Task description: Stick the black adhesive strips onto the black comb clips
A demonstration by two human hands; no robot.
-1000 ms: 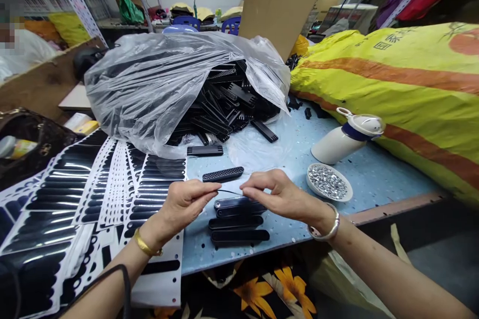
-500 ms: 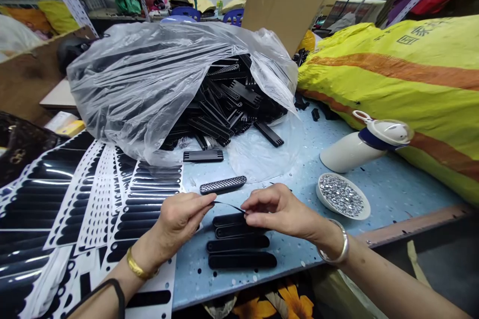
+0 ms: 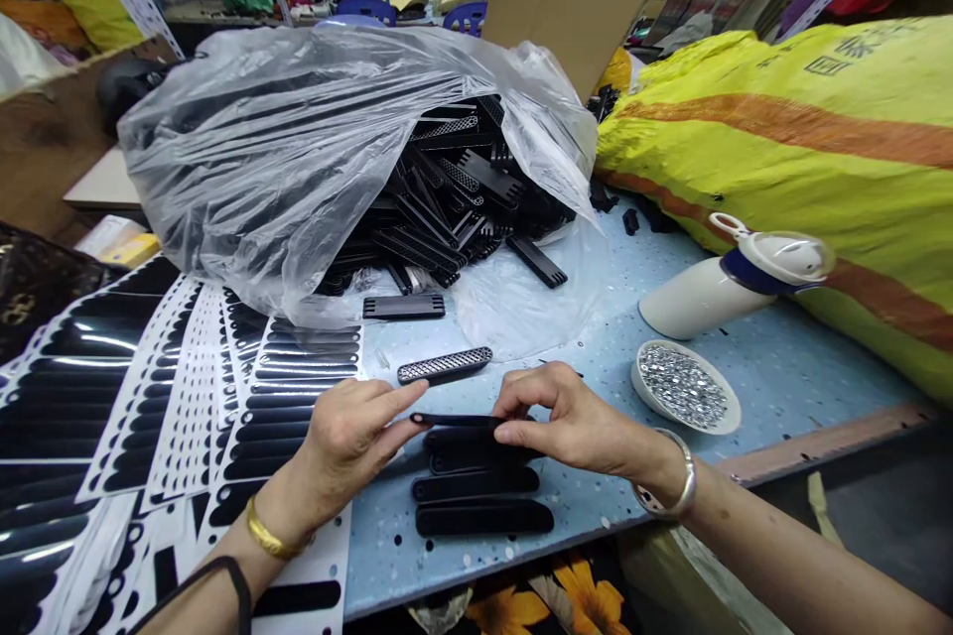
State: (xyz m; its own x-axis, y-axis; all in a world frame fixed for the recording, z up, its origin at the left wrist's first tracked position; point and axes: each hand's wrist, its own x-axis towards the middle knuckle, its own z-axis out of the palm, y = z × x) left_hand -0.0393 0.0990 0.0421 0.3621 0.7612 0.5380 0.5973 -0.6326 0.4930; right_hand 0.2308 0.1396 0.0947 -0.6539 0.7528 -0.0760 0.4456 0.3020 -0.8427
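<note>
A thin black sticker strip (image 3: 458, 420) with a rounded end stretches between my two hands, above a row of black plastic pieces. The thumb and forefinger of my left hand (image 3: 361, 437) are at its left end. My right hand (image 3: 562, 417) pinches the right end, its other fingers curled. Below lie several long black pieces (image 3: 476, 485) with rounded ends, side by side. Just beyond the strip rests one black piece with a lattice face (image 3: 445, 366). Sheets of black stickers (image 3: 298, 387) lie fanned out to the left of my left hand.
A big clear plastic bag (image 3: 260, 149) spills black plastic parts (image 3: 447, 208) onto the blue table (image 3: 596, 476). To the right are a bowl of small shiny pieces (image 3: 685, 385), a tilted-looking white bottle (image 3: 696, 296) and a large yellow sack (image 3: 804, 109). A cardboard panel (image 3: 573, 0) stands behind.
The strip was bowed and seen nearly edge-on; now it is straighter, with more of its face showing. My right hand has shifted slightly right, and my left fingers have spread a little.
</note>
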